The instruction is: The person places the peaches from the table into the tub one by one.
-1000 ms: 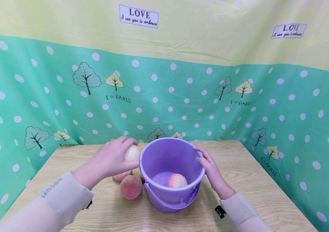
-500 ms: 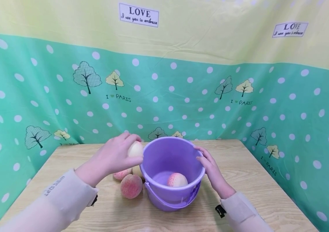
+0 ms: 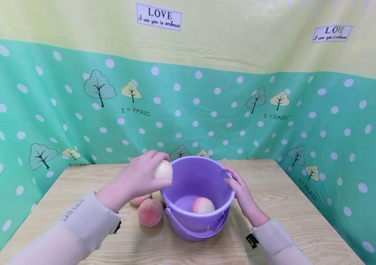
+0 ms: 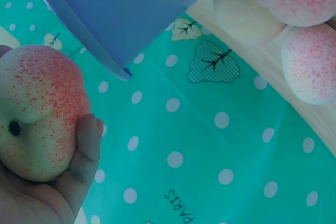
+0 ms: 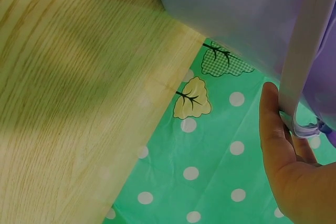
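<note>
My left hand (image 3: 141, 175) grips a pale peach (image 3: 163, 170) at the left rim of a purple bucket (image 3: 192, 230). In the left wrist view the held peach (image 4: 44, 114) shows red speckles and a dark dimple, and sits apart from the bucket's rim (image 4: 79, 30). My right hand (image 3: 245, 198) holds the bucket's right rim, its fingers lapping over the edge. The right wrist view has that hand (image 5: 294, 171) beside the bucket's handle (image 5: 307, 45). One pink-and-white peach (image 3: 203, 205) lies on the bucket's floor.
Left of the bucket a pink peach (image 3: 150, 212), a speckled peach (image 3: 140, 199) and a pale peach (image 3: 158, 197) rest on the wooden table (image 3: 274, 191), partly beneath my left forearm. A green dotted curtain (image 3: 204, 110) hangs behind and along both sides.
My left hand has moved right and slightly up with the peach, from beside the bucket to its left rim. The right hand and the bucket have stayed put.
</note>
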`<state>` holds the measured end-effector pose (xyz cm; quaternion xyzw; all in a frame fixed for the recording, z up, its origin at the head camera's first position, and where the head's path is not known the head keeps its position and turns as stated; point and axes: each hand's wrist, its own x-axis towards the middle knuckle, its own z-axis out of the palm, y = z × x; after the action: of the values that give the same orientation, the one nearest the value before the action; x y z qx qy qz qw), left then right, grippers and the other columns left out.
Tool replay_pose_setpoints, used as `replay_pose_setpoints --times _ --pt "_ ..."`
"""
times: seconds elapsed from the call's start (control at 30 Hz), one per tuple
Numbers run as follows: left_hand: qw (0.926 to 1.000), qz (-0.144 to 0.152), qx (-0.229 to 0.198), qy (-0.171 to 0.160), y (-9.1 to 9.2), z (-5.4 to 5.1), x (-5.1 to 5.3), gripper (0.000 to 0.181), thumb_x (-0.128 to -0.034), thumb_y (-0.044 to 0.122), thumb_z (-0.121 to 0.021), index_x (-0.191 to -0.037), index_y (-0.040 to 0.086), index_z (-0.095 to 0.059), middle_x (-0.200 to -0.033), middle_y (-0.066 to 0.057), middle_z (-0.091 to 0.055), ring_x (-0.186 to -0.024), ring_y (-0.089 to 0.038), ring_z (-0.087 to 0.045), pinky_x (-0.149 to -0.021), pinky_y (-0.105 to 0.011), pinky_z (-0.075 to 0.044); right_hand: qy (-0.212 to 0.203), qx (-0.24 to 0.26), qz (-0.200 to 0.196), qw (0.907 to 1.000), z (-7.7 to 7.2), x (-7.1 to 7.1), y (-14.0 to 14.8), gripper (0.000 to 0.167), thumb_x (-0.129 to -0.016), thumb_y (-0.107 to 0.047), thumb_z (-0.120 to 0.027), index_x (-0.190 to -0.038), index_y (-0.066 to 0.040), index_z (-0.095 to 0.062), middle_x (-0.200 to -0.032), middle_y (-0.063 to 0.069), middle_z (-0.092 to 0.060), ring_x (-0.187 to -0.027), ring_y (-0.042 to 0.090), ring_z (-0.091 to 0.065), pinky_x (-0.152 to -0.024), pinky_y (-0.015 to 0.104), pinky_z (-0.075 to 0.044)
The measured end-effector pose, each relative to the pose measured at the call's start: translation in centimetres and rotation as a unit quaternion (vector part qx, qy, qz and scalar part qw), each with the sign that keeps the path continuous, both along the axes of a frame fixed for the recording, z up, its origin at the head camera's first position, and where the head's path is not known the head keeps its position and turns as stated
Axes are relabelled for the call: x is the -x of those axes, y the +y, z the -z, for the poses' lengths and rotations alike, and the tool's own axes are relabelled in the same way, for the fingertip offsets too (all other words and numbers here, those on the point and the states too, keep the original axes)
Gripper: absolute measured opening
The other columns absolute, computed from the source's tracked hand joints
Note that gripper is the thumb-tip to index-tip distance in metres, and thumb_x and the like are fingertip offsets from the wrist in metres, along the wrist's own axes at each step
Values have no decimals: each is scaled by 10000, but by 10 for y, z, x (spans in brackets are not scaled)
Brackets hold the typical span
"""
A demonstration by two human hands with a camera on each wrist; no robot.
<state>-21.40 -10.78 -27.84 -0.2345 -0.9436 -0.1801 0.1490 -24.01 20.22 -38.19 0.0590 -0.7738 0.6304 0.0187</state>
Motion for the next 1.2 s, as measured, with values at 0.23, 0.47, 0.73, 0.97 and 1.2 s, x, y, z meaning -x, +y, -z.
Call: replay_pose_setpoints --times 0.23,0.47,0.73,0.97,1.2 --pt "9997 135 -220 14 8 0 0 491 -744 406 -695 -1173 179 -626 -1057 -39 -618 -806 -182 -577 -635 -288 -489 -40 -21 -8 10000 1 2 0 463 -968 -221 -465 -1428 -170 -467 -1551 117 -382 -1310 368 -480 -918 343 -463" --pt "9987 312 -376 -108 20 2 2 495 -748 391 -703 -1186 174 -622 -1059 -28 -612 -839 -174 -574 -644 -276 -492 -3 57 -43 10000 -1 1 0 467 -971 -207 -464 -1433 -144 -465 -1557 132 -377 -1312 368 -478 -922 345 -466" --pt "9980 472 -424 65 30 7 5 486 -753 391 -712 -1176 165 -627 -1073 -36 -621 -852 -179 -584 -660 -288 -505 2 93 -68 9999 -3 0 -2 465 -976 -202 -460 -1437 -142 -461 -1563 128 -367 -1320 363 -471 -920 338 -458" --pt "9973 603 -407 121 39 10 9 485 -761 376 -704 -1182 144 -634 -1082 -60 -629 -856 -182 -596 -669 -295 -513 -7 70 -42 10000 -1 0 -1 459 -976 -211 -459 -1431 -154 -467 -1558 116 -377 -1299 358 -486 -908 334 -461" --pt "9957 824 -373 220 46 12 12 516 -777 387 -732 -1210 126 -629 -1099 -62 -633 -900 -198 -603 -713 -319 -523 6 45 -32 10000 0 1 0 466 -970 -218 -458 -1432 -156 -465 -1562 114 -370 -1300 366 -479 -911 337 -459"
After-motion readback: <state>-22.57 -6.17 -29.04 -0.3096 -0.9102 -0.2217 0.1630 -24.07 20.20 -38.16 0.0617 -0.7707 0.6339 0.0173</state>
